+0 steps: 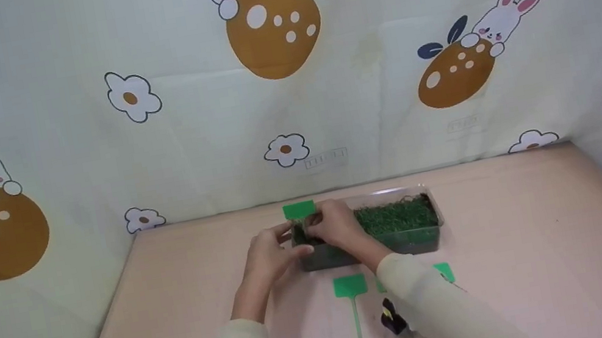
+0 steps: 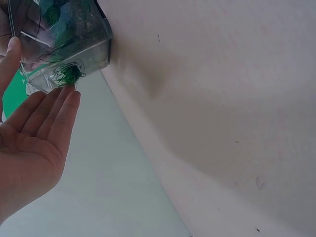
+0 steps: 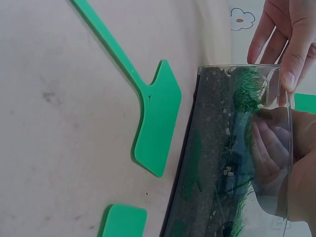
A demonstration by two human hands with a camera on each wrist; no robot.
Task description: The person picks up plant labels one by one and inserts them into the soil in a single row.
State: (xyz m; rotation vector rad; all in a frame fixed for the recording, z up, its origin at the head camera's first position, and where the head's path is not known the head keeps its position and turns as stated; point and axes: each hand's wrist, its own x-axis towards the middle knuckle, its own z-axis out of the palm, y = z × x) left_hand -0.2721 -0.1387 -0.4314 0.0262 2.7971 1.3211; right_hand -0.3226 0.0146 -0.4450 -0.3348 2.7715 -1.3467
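A clear box (image 1: 368,249) of soil holds a bed of green grass (image 1: 399,215), with a separate grass tuft (image 3: 247,89) against its left end. My right hand (image 1: 342,225) reaches in from above at that end, fingers curled, thumb and fingertips at the tuft; exactly what they pinch is partly hidden. A green plant label (image 1: 299,210) stands up beside these fingertips at the back left. Outside the box, my left hand (image 2: 37,133) lays nearly straight fingers along the end wall, its thumb (image 3: 290,79) against the rim.
On the pink table in front of the box lies a green label (image 1: 350,286), its stem toward me. Another label (image 1: 444,272) shows beyond the right sleeve, near a small dark object (image 1: 392,318). A patterned cloth (image 1: 208,136) hangs behind the table.
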